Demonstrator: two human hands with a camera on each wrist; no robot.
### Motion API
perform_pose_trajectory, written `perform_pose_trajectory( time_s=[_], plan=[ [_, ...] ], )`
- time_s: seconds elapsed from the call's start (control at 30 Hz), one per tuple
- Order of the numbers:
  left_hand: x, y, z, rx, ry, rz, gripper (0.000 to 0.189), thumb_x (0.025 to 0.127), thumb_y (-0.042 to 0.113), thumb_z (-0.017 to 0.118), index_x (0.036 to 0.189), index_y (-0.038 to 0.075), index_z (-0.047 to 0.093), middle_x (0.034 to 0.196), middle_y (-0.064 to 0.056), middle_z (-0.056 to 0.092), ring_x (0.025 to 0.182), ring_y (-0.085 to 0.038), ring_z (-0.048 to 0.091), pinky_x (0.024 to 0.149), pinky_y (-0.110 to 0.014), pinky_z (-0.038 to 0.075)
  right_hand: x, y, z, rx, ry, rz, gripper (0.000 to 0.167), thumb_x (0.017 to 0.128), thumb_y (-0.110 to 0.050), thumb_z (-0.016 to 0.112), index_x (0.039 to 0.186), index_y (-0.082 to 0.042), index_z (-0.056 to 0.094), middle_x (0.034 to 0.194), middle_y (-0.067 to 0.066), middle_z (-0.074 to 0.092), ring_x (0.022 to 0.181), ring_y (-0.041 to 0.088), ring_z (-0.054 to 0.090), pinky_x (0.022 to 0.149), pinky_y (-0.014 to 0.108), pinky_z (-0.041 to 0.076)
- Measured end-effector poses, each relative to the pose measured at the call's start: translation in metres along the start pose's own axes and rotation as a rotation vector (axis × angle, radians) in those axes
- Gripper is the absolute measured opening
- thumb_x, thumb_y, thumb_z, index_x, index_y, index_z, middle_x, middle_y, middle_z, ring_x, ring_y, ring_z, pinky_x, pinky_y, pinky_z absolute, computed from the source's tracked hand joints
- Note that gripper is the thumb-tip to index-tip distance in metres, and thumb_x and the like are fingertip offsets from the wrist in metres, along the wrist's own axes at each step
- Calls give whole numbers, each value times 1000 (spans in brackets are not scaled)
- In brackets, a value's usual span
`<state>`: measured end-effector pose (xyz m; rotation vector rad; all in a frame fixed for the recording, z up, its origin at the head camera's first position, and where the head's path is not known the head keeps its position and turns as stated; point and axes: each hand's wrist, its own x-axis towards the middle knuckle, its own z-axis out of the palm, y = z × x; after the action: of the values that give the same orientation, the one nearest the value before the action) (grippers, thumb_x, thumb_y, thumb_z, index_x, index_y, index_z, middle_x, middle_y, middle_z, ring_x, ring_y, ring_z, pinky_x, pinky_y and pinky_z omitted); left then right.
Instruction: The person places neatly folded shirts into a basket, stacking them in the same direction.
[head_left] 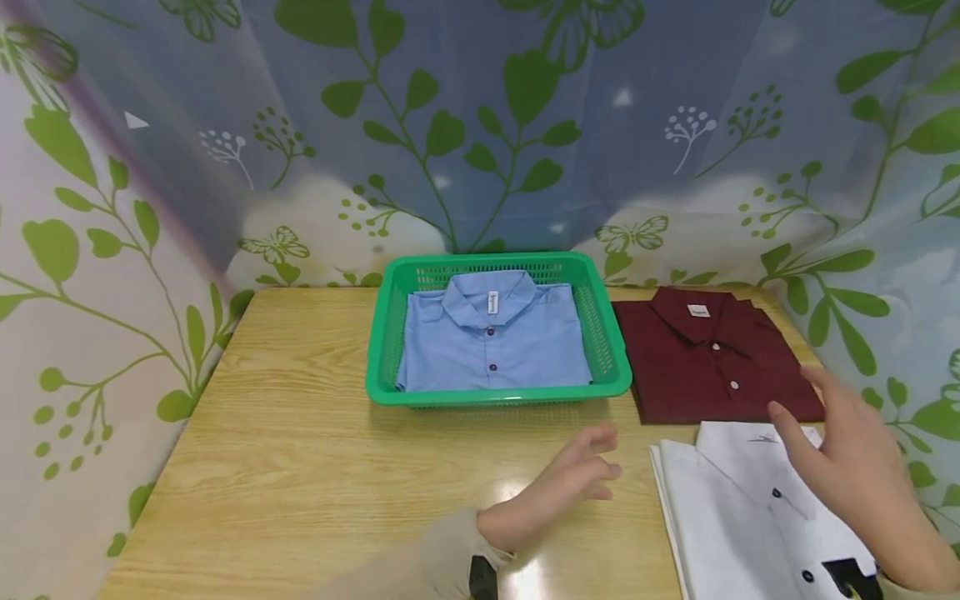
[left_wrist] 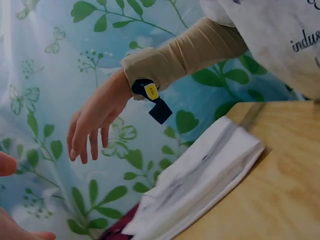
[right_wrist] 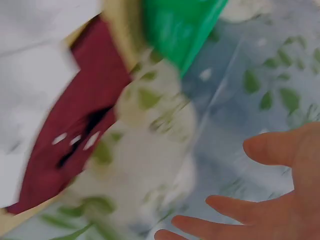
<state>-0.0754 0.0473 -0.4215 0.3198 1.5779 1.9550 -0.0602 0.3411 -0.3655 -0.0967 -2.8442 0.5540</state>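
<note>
So, taking the green basket (head_left: pixel 382 333) as the middle of the clock in the head view: it's sitting toward the back of a wooden table (head_left: pixel 300 450), with a folded light blue shirt (head_left: pixel 491 354) lying inside, collar toward 12 o'clock, a white tag at the neck and 2 dark buttons showing.

At 3 o'clock, just beside the basket, there's a folded maroon shirt (head_left: pixel 697 375), also collar to 12, with a small pale tag and 2 pale buttons in that view. Over at 4 o'clock is a folded white shirt (head_left: pixel 742 533), closer to the person. Its collar comes right up to the maroon's near edge, can't tell if they overlap. 2 dark buttons on that, and its near end runs out of frame.

Both hands are empty btw. The left hand (head_left: pixel 558 479) is between 5 and 6 o'clock from the basket, up over bare wood, fingers loose and a bit spread, thumb apart. The right hand (head_left: pixel 855 454) is between 3 and 4 o'clock, pretty wide, with a big gap between thumb and fingers. From the head view it looks like it's over the white shirt, but the left wrist cam shows it up in the air, well apart from the cloth, which lies at about 4 o'clock from it there.

Beige sleeves (head_left: pixel 427 558) on both arms, a dark band (head_left: pixel 483 577) on the left wrist, and a leafy printed curtain (head_left: pixel 405 167) behind everything. The right wrist cam is pretty blurry.
</note>
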Motion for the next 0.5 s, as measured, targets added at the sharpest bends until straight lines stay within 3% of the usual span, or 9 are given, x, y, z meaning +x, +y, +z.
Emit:
perform_pose_trajectory(
  time_s=[0.1,0.23,0.4,0.5],
  plan=[
    [2,-14,4,-149,-41,-43,62,89,12,51,148,1,34,151,-17,34,132,-32,41,106,-51,40,-9,27,5,-64,27,89,64,100,-27,53,139,20,34,126,45,43,98,57,48,82,70,37],
    [5,-32,8,-295,-117,-96,66,91,17,47,152,2,26,156,-22,19,142,-41,25,113,-58,28,-19,63,11,-89,-69,227,67,100,-27,52,134,26,30,121,47,38,89,55,49,82,70,39],
    [8,-52,13,-419,-154,-161,71,92,24,45,154,1,22,160,-29,6,143,-54,11,114,-62,22,-33,103,18,-63,-287,442,75,101,-28,48,132,33,19,120,52,30,105,64,41,92,71,38],
    [9,-58,16,-492,-152,-184,71,93,26,46,154,-1,23,159,-34,1,142,-58,9,113,-64,21,-42,122,22,-31,-368,563,78,102,-32,43,133,34,15,125,55,27,117,66,33,101,68,33]
  ],
)
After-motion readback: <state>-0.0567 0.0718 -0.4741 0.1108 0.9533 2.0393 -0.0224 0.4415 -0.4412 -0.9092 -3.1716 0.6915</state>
